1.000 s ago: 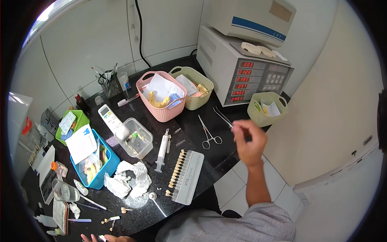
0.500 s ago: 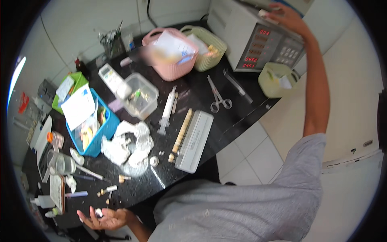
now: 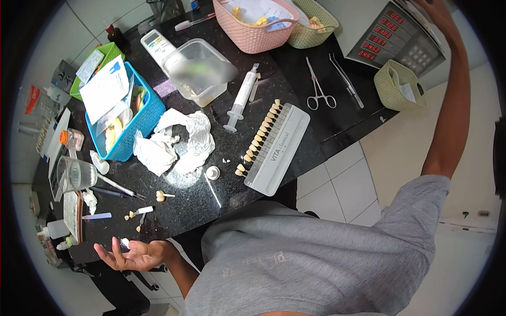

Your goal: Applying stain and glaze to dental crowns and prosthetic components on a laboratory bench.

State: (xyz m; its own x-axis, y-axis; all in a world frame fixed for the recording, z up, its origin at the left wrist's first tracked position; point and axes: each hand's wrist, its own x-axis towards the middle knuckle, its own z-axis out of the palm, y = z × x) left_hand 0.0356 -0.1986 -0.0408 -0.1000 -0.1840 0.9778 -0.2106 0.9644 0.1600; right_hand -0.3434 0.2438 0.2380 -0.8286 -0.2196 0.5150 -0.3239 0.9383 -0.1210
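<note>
My left hand [image 3: 136, 257] is palm up at the table's near left edge, its outer fingers loosely spread. A small white piece [image 3: 125, 242], too small to make out, is held between thumb and fingers. On the table beyond it lie tooth-shaped shade tabs, among them one with a white handle [image 3: 143, 210] and a double one on a peg [image 3: 161, 196]. My right arm reaches to the far right, where my right hand [image 3: 441, 15] is at the top of a grey machine [image 3: 392, 37] with red lit digits; its fingers are largely cut off by the picture's edge.
A tooth shade guide [image 3: 279, 150], a syringe [image 3: 244, 97], scissor-like forceps [image 3: 316, 87] and tweezers [image 3: 345, 81] lie on the black table. Crumpled white tissue [image 3: 197, 137] is beside a blue basket [image 3: 126, 139]. A water glass [image 3: 79, 176] stands left; pink [image 3: 253, 34] and pale green baskets [image 3: 390, 87] stand farther back.
The view has shifted, so the table's things sit higher and the machine farther right. My right hand has slipped partly out of the picture at the top. My left hand keeps the white piece.
</note>
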